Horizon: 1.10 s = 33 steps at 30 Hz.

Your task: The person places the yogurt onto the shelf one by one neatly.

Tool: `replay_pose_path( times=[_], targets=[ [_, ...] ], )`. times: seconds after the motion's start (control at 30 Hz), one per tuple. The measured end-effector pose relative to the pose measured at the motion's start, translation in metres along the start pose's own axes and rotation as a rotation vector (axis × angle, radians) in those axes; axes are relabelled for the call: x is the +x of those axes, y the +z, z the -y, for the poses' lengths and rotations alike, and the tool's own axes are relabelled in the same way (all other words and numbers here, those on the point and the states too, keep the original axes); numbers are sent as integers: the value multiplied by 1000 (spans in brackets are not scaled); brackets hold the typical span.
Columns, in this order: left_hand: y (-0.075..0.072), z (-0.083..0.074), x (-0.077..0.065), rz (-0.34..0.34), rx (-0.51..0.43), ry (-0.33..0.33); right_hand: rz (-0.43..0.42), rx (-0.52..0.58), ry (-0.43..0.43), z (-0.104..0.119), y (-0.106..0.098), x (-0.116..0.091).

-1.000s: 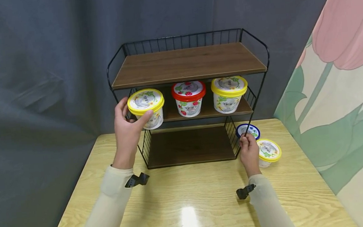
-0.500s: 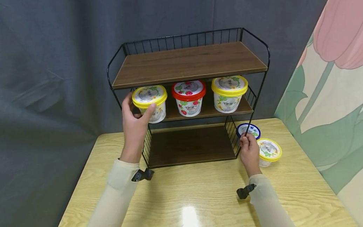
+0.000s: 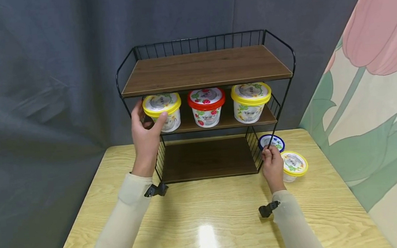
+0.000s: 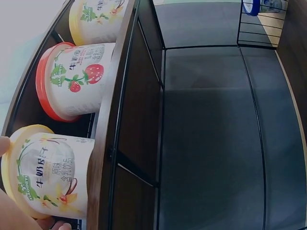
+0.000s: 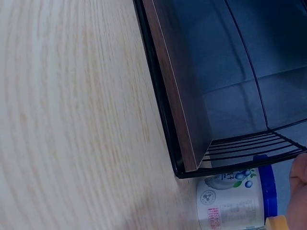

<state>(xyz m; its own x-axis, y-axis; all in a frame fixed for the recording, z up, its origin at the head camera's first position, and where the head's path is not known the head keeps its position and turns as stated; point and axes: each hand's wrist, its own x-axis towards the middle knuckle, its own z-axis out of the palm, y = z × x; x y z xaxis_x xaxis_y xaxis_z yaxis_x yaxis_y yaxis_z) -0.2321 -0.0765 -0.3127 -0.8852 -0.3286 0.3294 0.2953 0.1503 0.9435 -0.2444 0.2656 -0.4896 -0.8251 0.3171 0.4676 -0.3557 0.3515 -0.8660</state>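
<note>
My left hand [image 3: 145, 139] holds a yellow-lidded paper tub [image 3: 170, 120] at the left end of the rack's middle shelf, thumb in front and fingers round its left side. In the left wrist view the tub's base meets the shelf board [image 4: 100, 177]. Beside it on that shelf stand a red-lidded tub [image 3: 207, 115] with strawberry print and another yellow-lidded tub [image 3: 249, 111]. My right hand [image 3: 273, 168] grips the front right post of the black wire rack [image 3: 280, 105]; its fingertips are curled round the thin metal.
Outside the rack on the right, a blue-lidded tub [image 3: 271, 142] and a yellow-lidded tub [image 3: 294, 165] stand on the wooden table [image 3: 197, 208]. The top board [image 3: 205, 68] overhangs the middle shelf closely. A dark curtain [image 3: 190, 13] hangs behind the rack.
My left hand has moved the yellow-lidded tub up and back from the rack's front onto the middle shelf, first rightward, then slightly left. The right hand stays on the post.
</note>
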Motion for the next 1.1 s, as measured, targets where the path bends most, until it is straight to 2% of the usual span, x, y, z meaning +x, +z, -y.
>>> replay_pose_path(
  times=[0.23, 0.47, 0.63, 0.77, 0.9, 1.0, 1.1],
  targets=[
    [0, -3, -2, -19, 57, 87, -7, 13, -14, 0, 0, -1],
    [-4, -2, -5, 6, 60, 31, 3, 6, 0, 0, 1, -3],
    [-11, 3, -13, -8, 30, 88, 11, 15, 13, 0, 2, -3],
    [-17, 10, -24, -69, -11, 183, 5, 10, 7, 1, 3, -3],
    [-28, 27, -34, -223, -91, 234, 1, 5, -2, 1, 3, -2],
    [-40, 49, -37, -299, -88, 171, 1, -3, 6, -1, 3, -1],
    [-51, 79, -38, -255, -15, 38, -2, -16, 25, -2, 3, -2]
  ],
)
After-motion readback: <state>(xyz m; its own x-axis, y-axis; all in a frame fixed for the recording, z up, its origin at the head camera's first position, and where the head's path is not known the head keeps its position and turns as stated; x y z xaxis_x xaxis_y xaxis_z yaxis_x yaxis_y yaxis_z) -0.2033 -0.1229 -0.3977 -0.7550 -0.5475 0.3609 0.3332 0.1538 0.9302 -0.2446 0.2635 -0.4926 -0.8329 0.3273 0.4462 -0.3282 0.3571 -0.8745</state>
